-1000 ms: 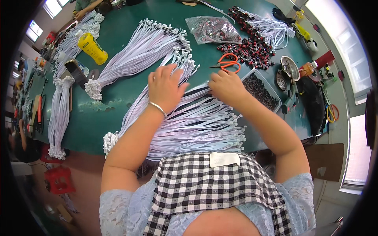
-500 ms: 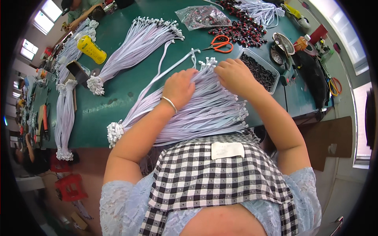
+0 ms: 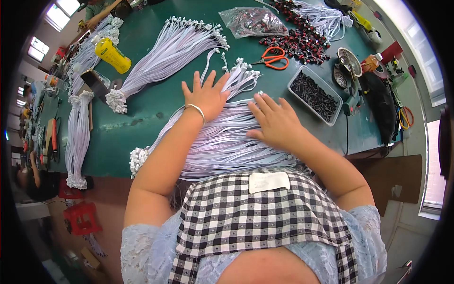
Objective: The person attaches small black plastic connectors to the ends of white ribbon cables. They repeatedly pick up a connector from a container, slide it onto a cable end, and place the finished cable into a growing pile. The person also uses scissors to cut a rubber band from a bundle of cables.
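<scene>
A wide spread of thin white cables lies on the green table right in front of me, a cluster of white connectors at its left end. My left hand rests on the upper part of the spread, fingers apart and pointing away from me. Across the right part lies my right hand, flat with its fingers spread, holding nothing. Beyond my hands, some loose cable ends with small white plugs fan out. Part of the spread is hidden under my hands and left forearm.
Farther off lies another white cable bundle. Orange-handled scissors, a clear tray of small black pieces, and a plastic bag of parts sit beyond. At left stand a yellow bottle and a phone.
Both hands have opened from a closed grip near the plug ends. My left hand shifted left with fingers spread; my right moved nearer to me and now lies flat on the cables.
</scene>
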The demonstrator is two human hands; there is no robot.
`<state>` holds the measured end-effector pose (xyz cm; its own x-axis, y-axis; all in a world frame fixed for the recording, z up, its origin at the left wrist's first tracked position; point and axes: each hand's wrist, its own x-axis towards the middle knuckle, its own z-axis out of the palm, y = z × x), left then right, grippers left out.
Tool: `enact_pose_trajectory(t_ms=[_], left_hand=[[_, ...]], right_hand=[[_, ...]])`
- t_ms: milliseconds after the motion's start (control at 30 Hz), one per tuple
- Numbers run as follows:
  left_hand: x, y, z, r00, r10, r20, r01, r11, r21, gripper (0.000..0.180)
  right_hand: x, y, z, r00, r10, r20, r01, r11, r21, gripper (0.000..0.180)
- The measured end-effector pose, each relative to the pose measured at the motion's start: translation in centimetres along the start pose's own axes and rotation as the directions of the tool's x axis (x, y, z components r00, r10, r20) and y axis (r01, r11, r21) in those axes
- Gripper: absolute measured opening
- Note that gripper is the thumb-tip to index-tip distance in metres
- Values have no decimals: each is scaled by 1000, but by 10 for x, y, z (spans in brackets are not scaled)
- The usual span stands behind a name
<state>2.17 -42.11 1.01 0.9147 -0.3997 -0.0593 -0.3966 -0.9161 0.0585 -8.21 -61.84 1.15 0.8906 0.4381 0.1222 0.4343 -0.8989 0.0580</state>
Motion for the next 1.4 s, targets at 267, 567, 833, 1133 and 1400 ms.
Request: enact_pose_trajectory(t_ms=[267,567,833,1133,1400], left_hand=[[-14,7,13,975,222,-21,-223,975,-16,61],[-8,8,16,955,295,-35,-297,953,-66,68],[-30,24,12,859,512,-1,-511,859,-22,64],[-23,28,7,846,533,31,-532,846,-21,65],[27,10,10,968,231,-92,-211,566,-797,51]], right_hand=[[-4,-3,-49,989,51,136,-72,986,152,59],[32,7,6,996,74,47,-77,993,84,77],[-16,0,-67,844,271,463,-354,930,100,69],[7,19,10,993,114,-8,-114,991,66,78],[-24,27,-28,974,210,-85,-196,969,148,58]])
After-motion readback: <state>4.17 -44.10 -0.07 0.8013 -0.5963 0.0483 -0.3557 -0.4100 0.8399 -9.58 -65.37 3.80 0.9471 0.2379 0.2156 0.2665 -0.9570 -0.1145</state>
